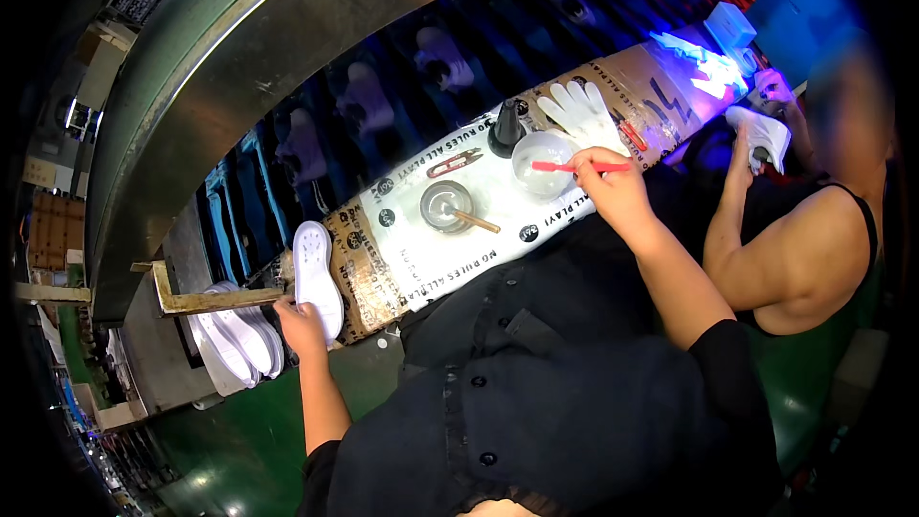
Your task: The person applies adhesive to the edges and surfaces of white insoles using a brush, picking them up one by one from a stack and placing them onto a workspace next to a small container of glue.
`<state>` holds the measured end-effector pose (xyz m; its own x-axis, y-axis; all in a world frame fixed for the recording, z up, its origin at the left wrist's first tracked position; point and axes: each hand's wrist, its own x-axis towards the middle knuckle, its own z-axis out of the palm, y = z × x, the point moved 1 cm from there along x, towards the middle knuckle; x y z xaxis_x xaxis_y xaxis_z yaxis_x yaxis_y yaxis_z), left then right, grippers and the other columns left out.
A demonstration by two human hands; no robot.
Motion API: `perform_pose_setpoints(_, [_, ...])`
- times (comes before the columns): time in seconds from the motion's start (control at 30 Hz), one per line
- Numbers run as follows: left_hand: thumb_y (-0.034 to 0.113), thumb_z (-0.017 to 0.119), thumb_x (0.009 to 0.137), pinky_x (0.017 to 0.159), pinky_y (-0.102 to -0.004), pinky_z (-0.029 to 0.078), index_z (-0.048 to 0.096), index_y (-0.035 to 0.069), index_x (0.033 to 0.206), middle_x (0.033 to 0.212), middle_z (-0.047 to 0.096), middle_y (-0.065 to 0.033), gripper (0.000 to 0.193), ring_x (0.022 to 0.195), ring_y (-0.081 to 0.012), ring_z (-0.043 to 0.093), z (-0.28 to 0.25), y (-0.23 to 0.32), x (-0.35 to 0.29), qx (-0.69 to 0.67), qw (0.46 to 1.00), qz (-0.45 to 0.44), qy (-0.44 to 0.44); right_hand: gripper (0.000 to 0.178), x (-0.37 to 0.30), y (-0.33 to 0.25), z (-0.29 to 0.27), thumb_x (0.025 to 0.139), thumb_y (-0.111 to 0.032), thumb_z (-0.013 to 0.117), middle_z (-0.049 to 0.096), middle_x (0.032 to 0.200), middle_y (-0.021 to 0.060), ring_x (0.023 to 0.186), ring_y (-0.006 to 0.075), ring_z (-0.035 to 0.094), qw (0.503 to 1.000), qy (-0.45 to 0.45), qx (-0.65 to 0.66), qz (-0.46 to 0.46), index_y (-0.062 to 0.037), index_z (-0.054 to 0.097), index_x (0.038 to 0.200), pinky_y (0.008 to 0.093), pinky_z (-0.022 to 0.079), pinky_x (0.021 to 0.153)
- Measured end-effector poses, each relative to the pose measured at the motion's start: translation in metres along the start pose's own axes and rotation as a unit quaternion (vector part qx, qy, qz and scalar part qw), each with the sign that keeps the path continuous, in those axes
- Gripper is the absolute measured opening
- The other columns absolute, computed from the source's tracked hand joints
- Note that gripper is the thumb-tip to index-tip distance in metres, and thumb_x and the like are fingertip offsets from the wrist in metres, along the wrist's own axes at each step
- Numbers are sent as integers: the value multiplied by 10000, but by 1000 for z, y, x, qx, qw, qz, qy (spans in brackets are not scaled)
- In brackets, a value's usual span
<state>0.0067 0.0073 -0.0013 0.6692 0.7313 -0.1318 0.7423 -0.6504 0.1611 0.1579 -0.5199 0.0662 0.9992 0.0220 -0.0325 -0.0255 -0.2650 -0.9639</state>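
My left hand (pixel 302 326) is closed on the edge of a white shoe sole (pixel 317 273), which it holds upright at the left end of the bench. Pinched in my right hand (pixel 613 190) is a slim red-handled brush (pixel 555 167). Its far end lies over a translucent plastic bowl (pixel 529 183); the bristles cannot be made out. Left of that bowl stands a round clear jar (pixel 433 199) of liquid, with a wooden-handled brush (pixel 476 221) resting in it. A stack of white soles (pixel 239 340) lies left of my left hand.
A dark cone-shaped bottle (pixel 505 131), thread snips (pixel 454 163) and a white glove (pixel 579 113) lie on the paper-covered bench (pixel 412 263). Beyond runs a dark conveyor with shoe parts (pixel 445 60). At right, a co-worker (pixel 790 249) holds a white shoe (pixel 761 134).
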Motion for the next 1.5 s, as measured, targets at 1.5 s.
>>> perform_pose_setpoints(1.5, [458, 453, 850, 823, -416, 556, 551, -66, 1235, 1117, 635, -251, 658, 932, -351, 666, -47, 113, -87, -669, 464, -106, -571, 192, -10, -142, 47, 708, -117, 760, 627, 759, -5, 791, 187, 544, 809, -277, -233, -464, -127, 726, 897, 397, 356, 967])
